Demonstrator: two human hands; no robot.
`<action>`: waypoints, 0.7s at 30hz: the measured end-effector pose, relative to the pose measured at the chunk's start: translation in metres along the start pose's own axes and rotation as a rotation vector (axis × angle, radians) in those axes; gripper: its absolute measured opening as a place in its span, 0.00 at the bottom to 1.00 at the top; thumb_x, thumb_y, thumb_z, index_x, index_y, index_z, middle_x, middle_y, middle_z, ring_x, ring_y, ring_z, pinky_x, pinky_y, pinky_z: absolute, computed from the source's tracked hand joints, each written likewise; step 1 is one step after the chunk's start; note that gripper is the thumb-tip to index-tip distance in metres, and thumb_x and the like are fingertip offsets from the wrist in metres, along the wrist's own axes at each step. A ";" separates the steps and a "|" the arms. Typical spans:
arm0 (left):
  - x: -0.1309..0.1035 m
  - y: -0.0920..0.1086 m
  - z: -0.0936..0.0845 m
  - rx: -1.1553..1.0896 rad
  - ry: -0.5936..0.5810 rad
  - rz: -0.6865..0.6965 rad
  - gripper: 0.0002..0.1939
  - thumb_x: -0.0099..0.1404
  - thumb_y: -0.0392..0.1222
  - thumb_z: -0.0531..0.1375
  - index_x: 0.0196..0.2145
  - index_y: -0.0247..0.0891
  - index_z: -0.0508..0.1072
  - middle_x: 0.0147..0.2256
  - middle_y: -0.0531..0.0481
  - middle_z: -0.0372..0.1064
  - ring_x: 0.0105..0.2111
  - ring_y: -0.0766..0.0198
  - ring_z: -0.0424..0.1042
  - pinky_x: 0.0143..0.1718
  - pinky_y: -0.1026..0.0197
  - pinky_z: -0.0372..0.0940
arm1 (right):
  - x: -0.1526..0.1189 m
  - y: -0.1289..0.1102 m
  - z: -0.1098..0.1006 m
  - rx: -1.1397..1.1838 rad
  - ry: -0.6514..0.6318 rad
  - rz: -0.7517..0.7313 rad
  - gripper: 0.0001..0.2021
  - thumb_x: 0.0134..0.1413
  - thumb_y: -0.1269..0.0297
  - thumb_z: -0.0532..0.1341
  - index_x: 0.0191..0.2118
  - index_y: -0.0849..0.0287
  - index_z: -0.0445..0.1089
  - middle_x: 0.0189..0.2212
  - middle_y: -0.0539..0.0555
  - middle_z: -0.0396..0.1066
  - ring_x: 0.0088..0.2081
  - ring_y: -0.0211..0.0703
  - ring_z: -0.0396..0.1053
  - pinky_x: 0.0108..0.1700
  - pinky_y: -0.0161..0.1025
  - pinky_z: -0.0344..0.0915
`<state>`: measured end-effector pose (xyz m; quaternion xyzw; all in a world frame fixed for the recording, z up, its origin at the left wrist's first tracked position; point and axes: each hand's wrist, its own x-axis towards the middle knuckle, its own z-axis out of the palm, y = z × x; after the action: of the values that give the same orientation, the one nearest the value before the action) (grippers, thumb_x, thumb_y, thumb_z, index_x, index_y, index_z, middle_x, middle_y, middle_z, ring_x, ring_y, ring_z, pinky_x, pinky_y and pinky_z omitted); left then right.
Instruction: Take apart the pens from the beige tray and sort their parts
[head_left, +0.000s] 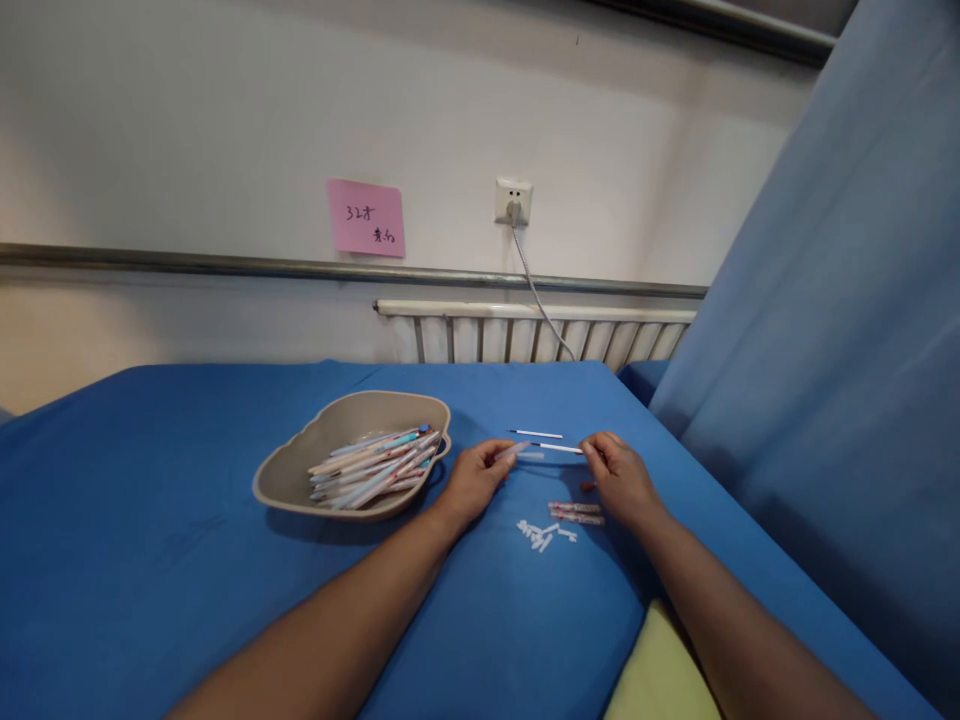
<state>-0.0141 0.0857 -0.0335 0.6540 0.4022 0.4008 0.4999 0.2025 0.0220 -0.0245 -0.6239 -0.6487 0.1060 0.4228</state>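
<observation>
My left hand (478, 478) is closed on a translucent pen barrel (513, 451), its tip pointing right. Between thumb and fingers, my right hand (616, 474) pinches a white pen refill (559, 448), whose dark tip is at the barrel's open end. Another refill (536, 434) lies on the blue cloth just beyond. Under the held barrel is a second clear piece (532, 457). Patterned pen parts (576, 513) lie close below my right hand, and several small white pieces (541, 536) are scattered nearer to me.
A beige basket (281, 482) holding many pens (375, 470) stands left of my left hand. A yellow item (660, 670) lies by my right forearm. A blue curtain (840, 330) hangs at right. Behind the blue-covered surface (187, 560) are a white railing (540, 312) and a plugged socket (514, 201).
</observation>
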 end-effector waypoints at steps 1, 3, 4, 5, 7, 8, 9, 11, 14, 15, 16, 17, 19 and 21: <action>0.000 0.000 0.000 0.005 -0.002 0.003 0.17 0.54 0.46 0.61 0.39 0.33 0.76 0.23 0.55 0.66 0.22 0.69 0.59 0.25 0.66 0.55 | 0.000 0.000 0.000 -0.010 -0.009 -0.006 0.13 0.61 0.58 0.48 0.32 0.56 0.66 0.29 0.53 0.63 0.31 0.42 0.65 0.30 0.36 0.65; 0.000 -0.001 0.000 0.021 -0.011 0.018 0.16 0.54 0.45 0.61 0.39 0.33 0.76 0.24 0.54 0.68 0.23 0.68 0.61 0.26 0.66 0.56 | 0.000 0.000 -0.001 -0.024 -0.024 -0.014 0.13 0.61 0.58 0.48 0.31 0.56 0.65 0.29 0.53 0.63 0.31 0.42 0.65 0.30 0.36 0.65; 0.000 -0.001 0.000 0.033 -0.017 0.031 0.16 0.55 0.45 0.61 0.39 0.33 0.76 0.25 0.53 0.69 0.25 0.66 0.63 0.27 0.66 0.57 | 0.000 0.000 -0.001 -0.028 -0.028 -0.018 0.13 0.61 0.58 0.48 0.31 0.56 0.65 0.29 0.52 0.63 0.31 0.42 0.65 0.30 0.36 0.65; 0.000 -0.002 -0.001 0.046 -0.024 0.045 0.16 0.55 0.44 0.61 0.39 0.34 0.76 0.27 0.52 0.70 0.27 0.65 0.65 0.28 0.65 0.58 | 0.000 0.000 -0.002 -0.031 -0.030 -0.022 0.13 0.61 0.59 0.48 0.30 0.56 0.65 0.29 0.52 0.63 0.31 0.42 0.65 0.30 0.36 0.65; 0.000 -0.002 -0.001 0.070 -0.030 0.072 0.15 0.55 0.44 0.61 0.39 0.34 0.76 0.29 0.50 0.73 0.30 0.62 0.67 0.31 0.64 0.60 | 0.000 0.000 -0.004 -0.032 -0.021 -0.024 0.13 0.61 0.59 0.48 0.30 0.56 0.65 0.29 0.52 0.63 0.30 0.42 0.65 0.30 0.36 0.65; 0.000 -0.002 -0.001 0.079 -0.032 0.079 0.15 0.56 0.43 0.61 0.39 0.34 0.76 0.30 0.50 0.73 0.32 0.62 0.68 0.32 0.64 0.61 | 0.000 0.000 -0.004 -0.032 -0.015 -0.021 0.13 0.60 0.59 0.48 0.31 0.56 0.65 0.29 0.52 0.63 0.30 0.41 0.65 0.30 0.36 0.65; 0.000 -0.002 -0.001 0.086 -0.032 0.082 0.15 0.56 0.43 0.60 0.40 0.34 0.76 0.31 0.50 0.74 0.33 0.61 0.69 0.33 0.63 0.62 | 0.000 0.000 -0.005 -0.034 -0.010 -0.018 0.12 0.60 0.60 0.49 0.30 0.56 0.65 0.29 0.52 0.63 0.29 0.41 0.65 0.30 0.36 0.65; -0.001 -0.001 -0.001 0.102 -0.035 0.086 0.14 0.57 0.43 0.60 0.40 0.34 0.76 0.34 0.49 0.74 0.34 0.60 0.70 0.35 0.63 0.62 | 0.000 -0.001 -0.006 -0.037 -0.009 -0.018 0.12 0.60 0.60 0.49 0.30 0.56 0.65 0.29 0.52 0.63 0.28 0.41 0.65 0.30 0.36 0.65; -0.004 0.003 0.000 0.153 -0.058 0.100 0.14 0.58 0.41 0.59 0.41 0.35 0.76 0.36 0.49 0.75 0.36 0.60 0.70 0.38 0.62 0.63 | -0.001 -0.004 -0.006 -0.032 -0.019 -0.031 0.12 0.60 0.60 0.49 0.29 0.56 0.65 0.29 0.52 0.63 0.28 0.41 0.66 0.30 0.36 0.65; -0.005 0.005 0.000 0.181 -0.065 0.108 0.13 0.58 0.41 0.59 0.41 0.36 0.76 0.37 0.49 0.75 0.36 0.60 0.71 0.40 0.61 0.63 | -0.001 -0.005 -0.005 -0.022 -0.023 -0.035 0.13 0.60 0.59 0.49 0.29 0.56 0.65 0.29 0.53 0.64 0.28 0.41 0.67 0.29 0.36 0.65; -0.006 0.006 0.000 0.209 -0.071 0.118 0.13 0.58 0.40 0.59 0.41 0.36 0.76 0.38 0.49 0.75 0.37 0.60 0.71 0.41 0.61 0.63 | -0.001 -0.005 -0.005 -0.003 -0.027 -0.035 0.13 0.59 0.59 0.50 0.29 0.56 0.66 0.29 0.53 0.64 0.28 0.41 0.67 0.29 0.36 0.65; -0.007 0.008 0.001 0.233 -0.077 0.131 0.13 0.59 0.40 0.59 0.41 0.36 0.76 0.38 0.49 0.75 0.37 0.60 0.71 0.42 0.61 0.63 | -0.002 -0.006 -0.004 0.024 -0.031 -0.031 0.13 0.59 0.59 0.50 0.30 0.56 0.66 0.29 0.53 0.65 0.27 0.41 0.67 0.29 0.36 0.65; -0.009 0.011 0.001 0.251 -0.103 0.159 0.13 0.59 0.41 0.58 0.41 0.37 0.76 0.39 0.49 0.75 0.39 0.59 0.71 0.43 0.61 0.63 | -0.002 -0.007 -0.002 0.094 -0.038 -0.011 0.12 0.60 0.58 0.50 0.34 0.56 0.68 0.27 0.52 0.67 0.26 0.41 0.68 0.29 0.37 0.66; -0.011 0.014 0.004 0.245 -0.162 0.180 0.13 0.61 0.42 0.57 0.43 0.38 0.75 0.40 0.49 0.74 0.40 0.60 0.71 0.43 0.61 0.62 | -0.003 -0.009 -0.001 0.166 -0.044 0.008 0.13 0.60 0.57 0.49 0.39 0.56 0.68 0.27 0.52 0.70 0.29 0.43 0.70 0.31 0.38 0.67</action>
<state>-0.0130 0.0717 -0.0220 0.7737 0.3461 0.3380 0.4092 0.1961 0.0177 -0.0192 -0.5870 -0.6443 0.1746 0.4582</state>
